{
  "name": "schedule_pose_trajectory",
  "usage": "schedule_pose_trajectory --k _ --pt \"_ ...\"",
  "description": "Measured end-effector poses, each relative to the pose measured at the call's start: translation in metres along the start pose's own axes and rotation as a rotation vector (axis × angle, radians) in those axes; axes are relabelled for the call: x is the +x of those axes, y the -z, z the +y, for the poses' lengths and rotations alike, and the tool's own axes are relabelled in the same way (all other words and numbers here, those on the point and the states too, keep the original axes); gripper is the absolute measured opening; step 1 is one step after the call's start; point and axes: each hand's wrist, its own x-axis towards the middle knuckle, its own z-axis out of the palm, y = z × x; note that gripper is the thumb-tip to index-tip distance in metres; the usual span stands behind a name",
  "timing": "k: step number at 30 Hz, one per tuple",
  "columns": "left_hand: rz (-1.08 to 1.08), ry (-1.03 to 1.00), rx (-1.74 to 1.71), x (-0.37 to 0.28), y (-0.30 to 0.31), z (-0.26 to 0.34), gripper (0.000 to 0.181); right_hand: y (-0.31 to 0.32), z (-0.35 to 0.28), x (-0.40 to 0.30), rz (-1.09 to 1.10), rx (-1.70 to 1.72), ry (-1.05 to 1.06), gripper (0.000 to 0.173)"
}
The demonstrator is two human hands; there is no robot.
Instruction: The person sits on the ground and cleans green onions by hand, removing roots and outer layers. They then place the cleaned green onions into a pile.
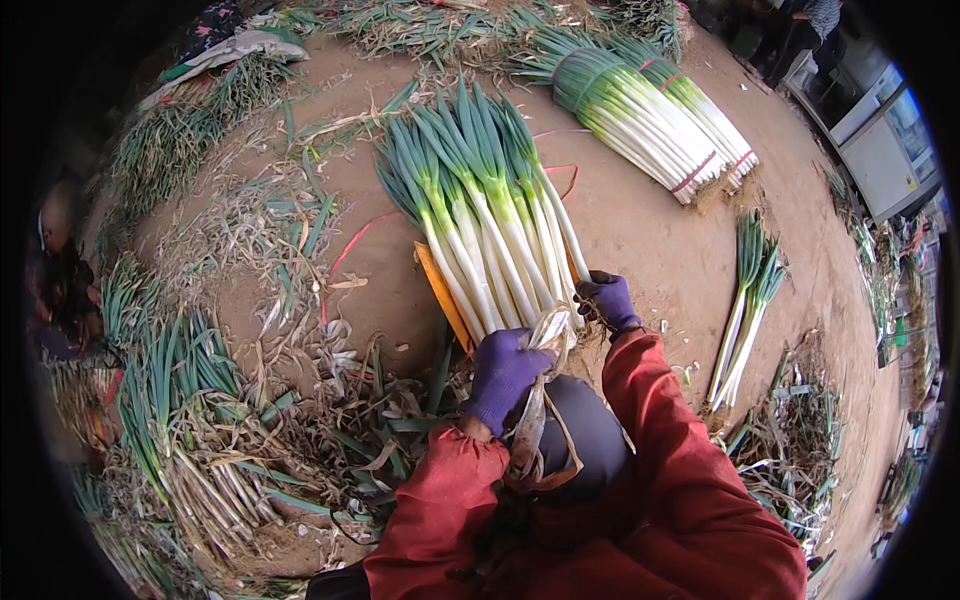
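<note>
My left hand (510, 373), in a purple glove, grips a bunch of dry, papery leek peelings (541, 420) that hang down over my knee. My right hand (609, 300), gloved alike, is closed around the root end of a long leek (564, 221) at the right side of a pile. That pile of peeled leeks (491, 225) lies before me, green leaves pointing away and white stalks towards me. An orange strip (444, 292) shows under its left edge, with red twine (358, 241) lying on the ground beside it.
Two tied leek bundles (637, 112) lie at the far right. A few loose leeks (744, 315) rest to my right, near a heap of peelings (795, 420). Unpeeled leeks (202, 450) and more peelings (255, 217) cover the left ground. Another person (64, 277) is at far left.
</note>
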Motion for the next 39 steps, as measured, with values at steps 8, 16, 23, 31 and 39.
schedule_pose_trajectory --k 8,16,23,31,39 --pt "0.155 0.249 -0.235 -0.064 0.089 -0.097 0.018 0.007 0.055 0.019 0.007 -0.425 0.027 0.025" --pt "-0.338 0.599 0.334 -0.185 0.091 -0.137 0.053 -0.017 0.074 0.031 0.018 -1.328 0.232 0.037" --pt "-0.265 0.319 -0.301 -0.256 0.224 -0.099 0.054 -0.01 0.055 0.014 -0.028 -1.448 0.401 0.027" --pt "0.683 0.878 -0.219 -0.296 0.394 -0.238 0.027 -0.038 -0.014 -0.028 -0.298 -1.468 0.591 0.017" --pt "0.899 0.82 -0.039 -0.237 0.377 -0.385 0.038 -0.141 -0.107 -0.088 -0.398 -1.379 0.797 0.03"
